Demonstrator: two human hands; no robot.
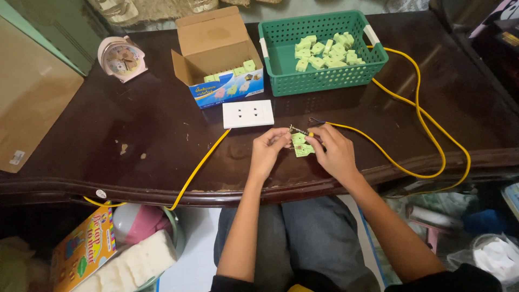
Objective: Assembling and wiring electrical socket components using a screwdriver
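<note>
Green socket module [303,145], held at counter [162,124] centre.
Left hand [266,151] grip pinched on module; right hand [334,152] grip clamped likewise. Yellow cable [421,116] enters from 2 o'clock; steady both.

Table [162,130]: dark, glossy polished wood. Basket [281,59]: green plastic mesh. Socket plate [248,113]: smooth white plastic. Box [216,51]: matt cardboard.

Two bare forearms, left hand [266,151] and right hand [334,152] without rings or gloves. Dark sleeves at the upper arms. Grey trousers over the knees.
</note>
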